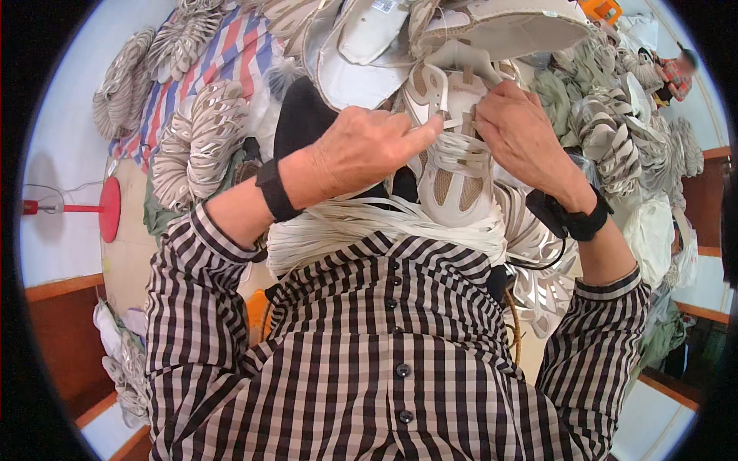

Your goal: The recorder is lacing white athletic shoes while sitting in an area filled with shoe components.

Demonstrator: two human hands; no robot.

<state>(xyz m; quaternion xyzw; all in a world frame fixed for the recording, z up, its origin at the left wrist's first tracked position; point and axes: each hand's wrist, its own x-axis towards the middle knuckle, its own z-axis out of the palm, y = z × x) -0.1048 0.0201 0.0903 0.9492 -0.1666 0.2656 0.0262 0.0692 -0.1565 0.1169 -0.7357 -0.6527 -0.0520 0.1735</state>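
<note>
A white and beige shoe upper (pixel 459 192) with mesh panels lies toe toward me, over my lap. White shoelace (pixel 457 147) crosses its front in several rows. My left hand (pixel 361 150) is closed at the upper's left eyelet edge, its fingertips pinching a shoelace end. On the other side my right hand (pixel 523 131) is curled, with thumb and fingers gripping the right eyelet edge; whether lace is also between them is hidden. Across my lap lies a thick bundle of loose white shoelaces (pixel 361 227).
More shoe uppers (pixel 503 31) are piled just beyond my hands. Bundled uppers (pixel 201 142) lie at left near a striped sheet (pixel 231 58), others (pixel 611 138) at right. A red round-based stand (pixel 110 209) is at far left. Another person (pixel 676 77) is far right.
</note>
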